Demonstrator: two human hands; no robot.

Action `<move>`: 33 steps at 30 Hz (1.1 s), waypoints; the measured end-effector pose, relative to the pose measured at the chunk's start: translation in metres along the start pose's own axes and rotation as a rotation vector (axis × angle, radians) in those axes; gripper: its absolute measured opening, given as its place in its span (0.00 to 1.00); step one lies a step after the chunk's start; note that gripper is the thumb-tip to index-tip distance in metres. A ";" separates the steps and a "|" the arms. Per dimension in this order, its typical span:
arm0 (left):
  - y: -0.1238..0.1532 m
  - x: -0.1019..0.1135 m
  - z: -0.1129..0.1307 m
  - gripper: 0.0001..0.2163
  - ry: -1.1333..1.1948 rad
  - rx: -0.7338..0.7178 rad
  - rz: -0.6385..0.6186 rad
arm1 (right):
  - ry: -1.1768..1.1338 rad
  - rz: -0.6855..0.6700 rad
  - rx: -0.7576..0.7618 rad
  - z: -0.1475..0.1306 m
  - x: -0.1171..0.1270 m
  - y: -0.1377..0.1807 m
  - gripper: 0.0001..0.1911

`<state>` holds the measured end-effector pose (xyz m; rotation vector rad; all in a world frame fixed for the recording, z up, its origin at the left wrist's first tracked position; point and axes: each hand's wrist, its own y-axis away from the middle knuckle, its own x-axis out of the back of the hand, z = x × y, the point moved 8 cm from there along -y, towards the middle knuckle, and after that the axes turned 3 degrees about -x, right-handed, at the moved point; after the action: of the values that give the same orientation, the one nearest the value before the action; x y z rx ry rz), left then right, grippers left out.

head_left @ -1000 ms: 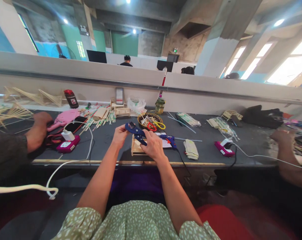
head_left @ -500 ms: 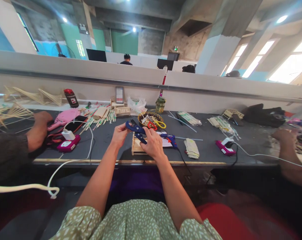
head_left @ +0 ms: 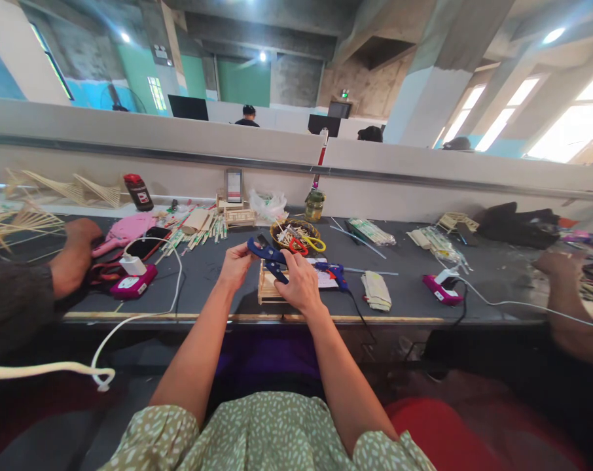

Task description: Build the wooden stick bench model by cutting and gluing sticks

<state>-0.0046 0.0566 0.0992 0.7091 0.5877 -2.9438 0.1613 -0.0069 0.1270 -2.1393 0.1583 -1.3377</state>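
My right hand (head_left: 301, 282) is wrapped round the handles of a blue hand cutter (head_left: 266, 252), whose dark jaw points to the upper left. At that jaw end my left hand (head_left: 236, 266) is closed in a pinch. Whatever sits between its fingers is too small to make out. Beneath the cutter stands a small wooden stick frame (head_left: 269, 288), partly covered by my right hand. A blue glue gun (head_left: 336, 275) lies to the right over a white sheet. Behind my hands is a basket (head_left: 277, 234) of short sticks, with yellow-handled scissors (head_left: 316, 244) on it.
A folded cloth (head_left: 376, 291) lies at the right. Purple power strips (head_left: 134, 281) with white cables flank my place. Stick bundles (head_left: 198, 222), a phone (head_left: 234, 186) and a jar (head_left: 315, 205) stand at the back. Co-workers' arms (head_left: 75, 258) reach in from both sides.
Almost nothing differs. My hands and the blue cutter keep the same pose, and the view has shifted very slightly.
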 end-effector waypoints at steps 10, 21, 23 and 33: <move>-0.001 0.001 0.004 0.11 -0.086 -0.033 -0.016 | -0.002 -0.015 -0.009 0.000 0.001 0.001 0.32; -0.002 0.004 0.002 0.12 -0.030 -0.016 0.011 | 0.034 -0.114 -0.008 -0.004 -0.006 -0.001 0.23; -0.003 0.007 0.001 0.14 -0.004 -0.024 0.045 | 0.063 -0.048 0.000 -0.005 0.000 -0.001 0.29; 0.001 -0.003 0.002 0.16 0.075 0.006 0.008 | 0.058 0.002 -0.019 -0.002 0.004 -0.003 0.33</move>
<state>-0.0025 0.0550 0.1019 0.8243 0.5797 -2.9239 0.1607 -0.0073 0.1319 -2.1166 0.1967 -1.4029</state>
